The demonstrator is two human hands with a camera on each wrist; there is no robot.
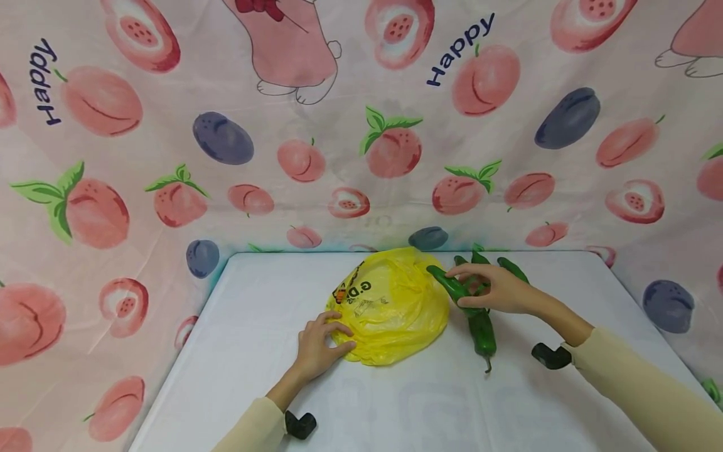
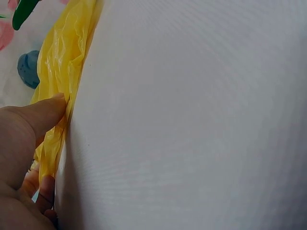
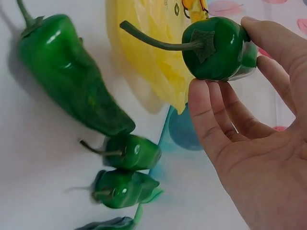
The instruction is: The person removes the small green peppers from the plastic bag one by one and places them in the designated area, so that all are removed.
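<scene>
A crumpled yellow plastic bag (image 1: pixel 395 307) with dark print lies on the white table. At its near left edge rests my left hand (image 1: pixel 319 348), thumb and fingers spread apart and touching the plastic. The left wrist view has the thumb (image 2: pixel 45 112) against the bag's side (image 2: pixel 62 62). My right hand (image 1: pixel 497 285) pinches a green pepper (image 1: pixel 449 285) by its sides, raised near the bag's right side. In the right wrist view this pepper (image 3: pixel 218 50) points its curved stem leftward, between thumb and fingertips. Below that hand a long green pepper (image 1: pixel 482 333) lies on the table.
More green peppers (image 1: pixel 513 270) lie around and behind my right hand, partly hidden by it. In the right wrist view two short ones (image 3: pixel 132 152) sit side by side. A peach-printed cloth (image 1: pixel 350 157) hangs behind the table (image 1: pixel 254 289).
</scene>
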